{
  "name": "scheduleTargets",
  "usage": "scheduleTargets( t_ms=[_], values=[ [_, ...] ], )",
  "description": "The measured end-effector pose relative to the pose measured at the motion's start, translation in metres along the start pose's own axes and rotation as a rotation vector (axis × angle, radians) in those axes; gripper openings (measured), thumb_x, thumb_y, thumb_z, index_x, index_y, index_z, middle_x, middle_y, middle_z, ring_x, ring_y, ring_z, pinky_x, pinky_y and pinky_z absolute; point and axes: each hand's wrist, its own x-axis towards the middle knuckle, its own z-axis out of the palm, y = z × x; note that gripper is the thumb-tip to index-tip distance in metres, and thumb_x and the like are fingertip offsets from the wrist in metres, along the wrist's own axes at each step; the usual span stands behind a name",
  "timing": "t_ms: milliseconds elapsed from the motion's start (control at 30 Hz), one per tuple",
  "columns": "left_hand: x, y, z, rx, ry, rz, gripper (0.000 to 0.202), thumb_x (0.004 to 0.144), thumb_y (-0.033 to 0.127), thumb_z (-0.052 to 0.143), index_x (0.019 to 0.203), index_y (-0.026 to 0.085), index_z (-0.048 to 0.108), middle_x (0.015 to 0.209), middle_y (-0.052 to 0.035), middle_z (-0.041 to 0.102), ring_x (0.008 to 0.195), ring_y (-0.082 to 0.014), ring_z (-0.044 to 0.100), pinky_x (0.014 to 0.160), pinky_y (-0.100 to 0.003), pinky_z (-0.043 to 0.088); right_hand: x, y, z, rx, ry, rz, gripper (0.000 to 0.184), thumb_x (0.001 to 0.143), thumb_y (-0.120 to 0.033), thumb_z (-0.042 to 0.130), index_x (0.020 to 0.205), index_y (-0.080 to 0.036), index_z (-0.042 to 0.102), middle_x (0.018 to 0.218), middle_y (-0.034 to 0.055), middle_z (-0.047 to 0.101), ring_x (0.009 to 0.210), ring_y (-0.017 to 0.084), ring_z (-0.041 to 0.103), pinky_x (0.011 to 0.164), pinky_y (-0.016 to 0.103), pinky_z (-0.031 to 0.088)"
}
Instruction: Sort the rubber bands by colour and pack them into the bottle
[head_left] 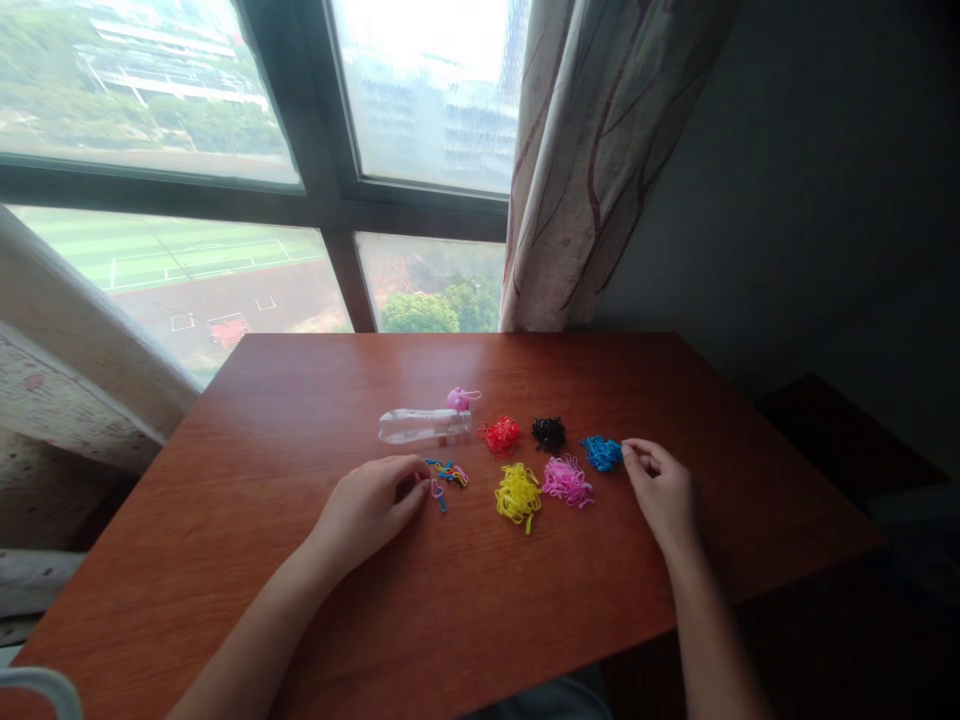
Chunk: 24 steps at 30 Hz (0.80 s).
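Note:
My left hand (pixel 379 500) rests on the table with thumb and forefinger pinched at a pink loop (pixel 437 489) that looks like a rubber band. A short blue piece trails from that loop. Just beyond lies a small mixed cluster (pixel 452 473) of blue, yellow and pink bands. On the other side, my right hand (pixel 660 485) pinches at the right edge of the blue rubber band pile (pixel 601 453); its fingertips partly hide what they hold. Between the hands sit a yellow pile (pixel 517 493), a pink pile (pixel 568 481), a red pile (pixel 500 435) and a black pile (pixel 549 432).
A clear bottle (pixel 420 427) lies on its side behind the mixed cluster, and a pink cap (pixel 458 399) with a loop stands by its neck. The wooden table (pixel 315 390) backs onto a window. Curtains (pixel 577 200) hang at both sides.

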Motion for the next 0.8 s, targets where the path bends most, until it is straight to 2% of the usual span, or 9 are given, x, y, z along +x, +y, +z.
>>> scheduleTargets(
  t_ms=[200, 400, 567, 700, 800],
  values=[
    [0.000, 0.000, 0.000, 0.011, -0.005, -0.007, 0.023, 0.090, 0.035, 0.049, 0.090, 0.025, 0.070, 0.093, -0.0014, 0.075, 0.080, -0.0188, 0.065, 0.068, -0.025, 0.044, 0.004, -0.005, 0.000, -0.058, -0.032, -0.042, 0.044, 0.084, -0.054, 0.053, 0.094, -0.016, 0.074, 0.075, 0.0083, 0.071, 0.069, 0.022, 0.064, 0.067, 0.031, 0.046],
    [0.001, 0.001, 0.000, -0.007, -0.008, -0.003, 0.024, 0.089, 0.035, 0.049, 0.092, 0.025, 0.070, 0.089, -0.0021, 0.074, 0.079, -0.0190, 0.065, 0.069, -0.026, 0.044, -0.003, -0.018, -0.004, -0.059, 0.003, -0.048, 0.042, 0.086, -0.050, 0.052, 0.097, -0.017, 0.075, 0.079, 0.0089, 0.073, 0.072, 0.022, 0.066, 0.067, 0.030, 0.047],
    [0.000, 0.001, -0.001, 0.001, -0.017, -0.007, 0.023, 0.090, 0.034, 0.048, 0.091, 0.025, 0.069, 0.090, -0.0020, 0.074, 0.079, -0.0192, 0.065, 0.069, -0.026, 0.044, -0.024, -0.054, 0.004, 0.000, -0.022, -0.120, 0.036, 0.088, -0.046, 0.053, 0.093, -0.018, 0.075, 0.067, 0.0037, 0.069, 0.061, 0.018, 0.062, 0.062, 0.027, 0.046],
    [-0.001, 0.000, 0.000, 0.009, -0.021, -0.006, 0.023, 0.090, 0.034, 0.048, 0.091, 0.024, 0.069, 0.090, -0.0019, 0.073, 0.079, -0.0191, 0.065, 0.068, -0.026, 0.044, -0.053, -0.089, 0.023, 0.100, -0.124, -0.187, 0.030, 0.091, -0.038, 0.051, 0.093, -0.019, 0.074, 0.077, 0.0046, 0.073, 0.066, 0.018, 0.066, 0.065, 0.025, 0.049],
    [-0.001, -0.001, 0.000, 0.012, -0.019, 0.001, 0.023, 0.090, 0.033, 0.048, 0.092, 0.024, 0.069, 0.090, -0.0021, 0.073, 0.079, -0.0193, 0.065, 0.069, -0.026, 0.044, -0.079, -0.112, 0.038, 0.118, -0.212, -0.239, 0.026, 0.093, -0.030, 0.049, 0.092, -0.020, 0.073, 0.076, 0.0031, 0.072, 0.062, 0.016, 0.064, 0.062, 0.024, 0.047]
  ],
)
